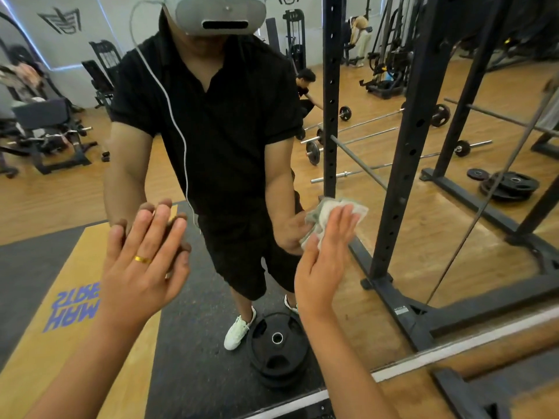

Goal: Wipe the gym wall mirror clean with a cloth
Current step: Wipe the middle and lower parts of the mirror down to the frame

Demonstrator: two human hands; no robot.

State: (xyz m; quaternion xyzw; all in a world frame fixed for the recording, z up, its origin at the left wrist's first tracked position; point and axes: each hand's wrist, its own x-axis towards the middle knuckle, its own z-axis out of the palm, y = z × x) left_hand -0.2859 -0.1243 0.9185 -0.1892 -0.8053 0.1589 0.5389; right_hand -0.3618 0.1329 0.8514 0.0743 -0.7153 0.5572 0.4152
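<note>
Right hand (325, 255) presses cloth (338, 208) flat against mirror (453, 237).

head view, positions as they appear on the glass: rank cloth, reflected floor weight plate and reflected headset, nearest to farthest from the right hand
1. cloth: touching, under the right hand's straight fingers.
2. weight plate reflection: below and left of the hand, by the reflected shoe.
3. headset reflection: top of frame, up and left.

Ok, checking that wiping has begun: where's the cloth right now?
In the head view the cloth is right of centre, pressed against the mirror under the right hand, just left of the reflected black rack upright.
</note>
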